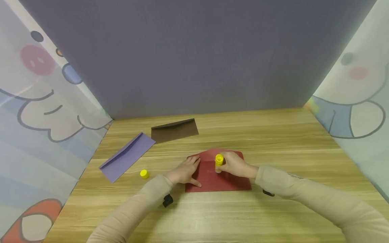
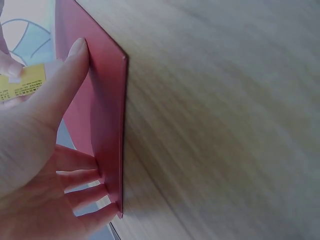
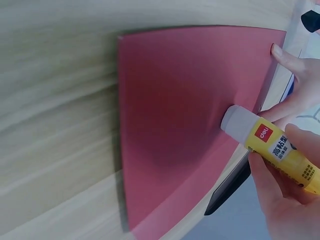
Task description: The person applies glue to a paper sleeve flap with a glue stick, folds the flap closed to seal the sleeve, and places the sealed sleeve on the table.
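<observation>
A red envelope (image 1: 203, 182) lies on the table with its flap folded up at the far side. My right hand (image 1: 235, 164) grips a yellow glue stick (image 3: 282, 150), its white end down against the envelope's face, as the right wrist view shows. On the envelope's left edge rests my left hand (image 1: 186, 170), fingers spread and thumb near the front corner. In the left wrist view that hand's thumb (image 2: 75, 65) presses the red paper. A yellow cap (image 1: 144, 173) stands on the table to the left of my left hand.
A purple envelope (image 1: 127, 158) lies at the left, and a dark brown envelope (image 1: 176, 131) lies farther back. Behind the wooden table (image 1: 273, 135) rises a grey panel (image 1: 206, 60). Curtains with cartoon prints (image 1: 45, 101) hang on both sides.
</observation>
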Demonstrator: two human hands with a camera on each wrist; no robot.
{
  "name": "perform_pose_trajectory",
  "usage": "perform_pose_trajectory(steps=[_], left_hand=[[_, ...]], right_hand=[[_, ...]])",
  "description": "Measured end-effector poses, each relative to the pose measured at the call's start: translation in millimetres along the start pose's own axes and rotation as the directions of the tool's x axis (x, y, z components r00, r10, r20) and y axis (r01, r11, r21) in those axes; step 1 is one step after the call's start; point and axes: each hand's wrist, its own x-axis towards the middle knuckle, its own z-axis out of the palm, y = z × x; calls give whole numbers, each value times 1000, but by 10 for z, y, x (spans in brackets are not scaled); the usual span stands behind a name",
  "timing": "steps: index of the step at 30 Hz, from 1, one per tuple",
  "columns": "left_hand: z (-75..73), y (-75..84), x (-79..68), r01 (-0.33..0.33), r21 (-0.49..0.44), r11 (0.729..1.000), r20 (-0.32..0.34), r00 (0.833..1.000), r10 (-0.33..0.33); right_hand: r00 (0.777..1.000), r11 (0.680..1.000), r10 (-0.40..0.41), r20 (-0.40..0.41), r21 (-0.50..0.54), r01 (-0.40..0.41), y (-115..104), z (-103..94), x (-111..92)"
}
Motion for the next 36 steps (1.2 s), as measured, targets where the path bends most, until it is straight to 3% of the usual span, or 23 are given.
perform_pose_trajectory(steps=[6,13,28,36], left_hand=[[-10,10,-8,-2,-1,1000,8,1000,2],[-5,17,-6,-7,8,1000,-5,1000,7],[11,18,-3,2,-10,1000,2,1000,-2],[0,7,-6,6,-1,1000,-1,1000,-6]], right_hand=[[999,1000,-20,-35,-23,19,66,-27,-55],[999,1000,-14,-48,26,15,119,-54,-119],[1000,995,17,-18,97,-15,197,-95,-189],[1000,997,12,-19,73,-11,215,-143,-163]])
